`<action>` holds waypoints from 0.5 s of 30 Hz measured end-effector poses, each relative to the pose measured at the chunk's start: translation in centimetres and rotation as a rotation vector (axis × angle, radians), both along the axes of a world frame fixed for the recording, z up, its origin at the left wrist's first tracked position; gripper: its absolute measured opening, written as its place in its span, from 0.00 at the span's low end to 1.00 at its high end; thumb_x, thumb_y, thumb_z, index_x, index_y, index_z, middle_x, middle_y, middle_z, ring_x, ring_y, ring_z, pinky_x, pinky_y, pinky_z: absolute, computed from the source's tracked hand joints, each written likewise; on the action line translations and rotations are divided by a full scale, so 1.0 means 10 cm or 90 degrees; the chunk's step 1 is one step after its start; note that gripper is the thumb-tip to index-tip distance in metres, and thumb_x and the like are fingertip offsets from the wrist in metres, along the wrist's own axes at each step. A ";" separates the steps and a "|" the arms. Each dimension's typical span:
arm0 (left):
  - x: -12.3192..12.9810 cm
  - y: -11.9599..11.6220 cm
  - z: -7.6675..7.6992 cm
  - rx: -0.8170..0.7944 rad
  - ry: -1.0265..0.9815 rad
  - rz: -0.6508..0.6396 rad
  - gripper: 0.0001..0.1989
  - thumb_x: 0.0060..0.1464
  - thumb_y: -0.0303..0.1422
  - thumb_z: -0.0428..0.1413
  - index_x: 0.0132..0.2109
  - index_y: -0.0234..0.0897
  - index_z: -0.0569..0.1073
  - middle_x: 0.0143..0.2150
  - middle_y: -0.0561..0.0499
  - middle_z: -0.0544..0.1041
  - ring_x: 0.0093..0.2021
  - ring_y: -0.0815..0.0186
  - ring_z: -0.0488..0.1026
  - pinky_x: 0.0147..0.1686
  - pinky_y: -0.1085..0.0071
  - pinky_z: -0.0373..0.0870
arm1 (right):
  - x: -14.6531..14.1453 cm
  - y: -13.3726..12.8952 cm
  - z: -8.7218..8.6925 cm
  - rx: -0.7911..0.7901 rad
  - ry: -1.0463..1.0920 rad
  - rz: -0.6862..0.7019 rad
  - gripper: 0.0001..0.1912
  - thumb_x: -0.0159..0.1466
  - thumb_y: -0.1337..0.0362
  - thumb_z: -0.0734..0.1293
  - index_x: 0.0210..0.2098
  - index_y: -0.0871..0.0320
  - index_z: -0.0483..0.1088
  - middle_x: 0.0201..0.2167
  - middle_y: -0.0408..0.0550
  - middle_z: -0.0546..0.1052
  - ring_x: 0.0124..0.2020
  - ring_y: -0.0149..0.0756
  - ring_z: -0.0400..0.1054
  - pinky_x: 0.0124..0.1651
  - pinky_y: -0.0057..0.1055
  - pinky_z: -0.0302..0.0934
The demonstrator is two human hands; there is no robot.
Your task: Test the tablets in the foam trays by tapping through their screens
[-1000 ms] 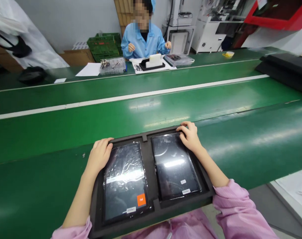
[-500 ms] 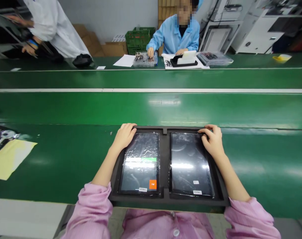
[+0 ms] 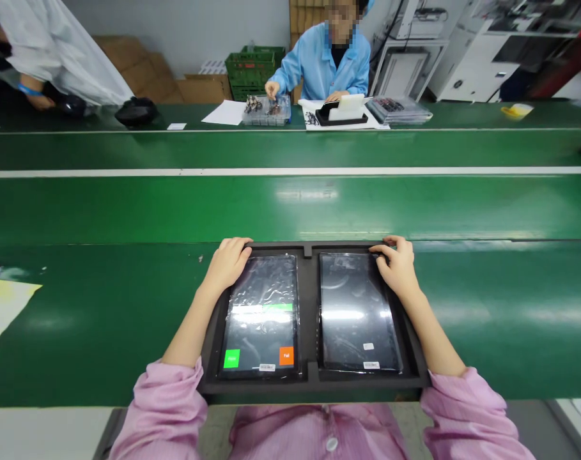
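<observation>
A black foam tray (image 3: 312, 306) lies at the near edge of the green table, with two film-covered tablets in its recesses. The left tablet (image 3: 261, 326) shows a green square at its lower left, an orange "Fail" square and a green bar. The right tablet (image 3: 357, 287) has a dark screen and two small white labels. My left hand (image 3: 227, 263) is closed round the tray's far left corner, its thumb along the rim. At the far right corner my right hand (image 3: 396, 263) grips the tray's rim, thumb and fingers bent near the right tablet's top.
A yellow sheet (image 3: 7, 306) lies at the left. Across the green belt (image 3: 175, 204), a person in blue (image 3: 328, 64) handles parts in a clear box (image 3: 266, 112), beside a black holder (image 3: 345, 115). A person in white stands at the far left.
A green square now shows at the left tablet's lower left. The whole view has shifted, so the scene sits slightly further left. Both hands keep their places on the tray.
</observation>
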State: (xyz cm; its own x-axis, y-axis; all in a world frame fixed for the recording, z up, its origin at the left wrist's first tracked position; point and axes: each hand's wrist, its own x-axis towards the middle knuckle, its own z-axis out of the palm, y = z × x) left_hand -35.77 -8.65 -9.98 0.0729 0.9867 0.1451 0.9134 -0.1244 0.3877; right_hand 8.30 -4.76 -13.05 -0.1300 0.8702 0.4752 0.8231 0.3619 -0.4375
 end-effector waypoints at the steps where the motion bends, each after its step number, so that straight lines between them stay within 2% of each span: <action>1: 0.00 0.00 0.00 0.001 -0.004 0.001 0.25 0.68 0.43 0.39 0.54 0.36 0.74 0.55 0.41 0.77 0.57 0.50 0.68 0.62 0.50 0.65 | 0.00 0.00 0.00 0.003 -0.001 0.000 0.15 0.61 0.68 0.61 0.38 0.55 0.79 0.49 0.55 0.68 0.51 0.51 0.62 0.56 0.54 0.58; 6: 0.01 -0.02 0.02 0.007 -0.041 0.004 0.23 0.66 0.44 0.41 0.52 0.36 0.75 0.53 0.40 0.78 0.57 0.49 0.69 0.62 0.48 0.65 | -0.02 -0.01 0.03 0.004 0.014 -0.004 0.15 0.61 0.68 0.60 0.37 0.55 0.79 0.49 0.55 0.68 0.50 0.51 0.62 0.56 0.54 0.58; 9: 0.00 0.01 -0.01 0.029 -0.089 0.018 0.23 0.65 0.45 0.44 0.55 0.36 0.73 0.56 0.40 0.76 0.60 0.50 0.68 0.65 0.49 0.64 | -0.02 0.00 0.03 -0.008 0.017 0.000 0.14 0.61 0.69 0.61 0.37 0.54 0.79 0.49 0.55 0.68 0.50 0.51 0.61 0.57 0.56 0.58; 13: -0.11 0.08 -0.08 0.096 -0.205 0.141 0.25 0.67 0.44 0.39 0.63 0.35 0.62 0.64 0.36 0.68 0.65 0.55 0.66 0.68 0.53 0.62 | 0.00 0.01 0.02 -0.001 0.026 -0.002 0.15 0.59 0.70 0.61 0.37 0.54 0.79 0.50 0.55 0.67 0.51 0.51 0.61 0.58 0.57 0.58; 15: -0.21 0.01 -0.11 0.097 -0.245 0.203 0.26 0.68 0.44 0.39 0.66 0.36 0.56 0.65 0.34 0.66 0.64 0.56 0.68 0.66 0.53 0.65 | 0.01 0.01 0.01 -0.001 0.027 0.003 0.14 0.58 0.70 0.62 0.36 0.54 0.79 0.50 0.55 0.67 0.52 0.52 0.60 0.59 0.57 0.58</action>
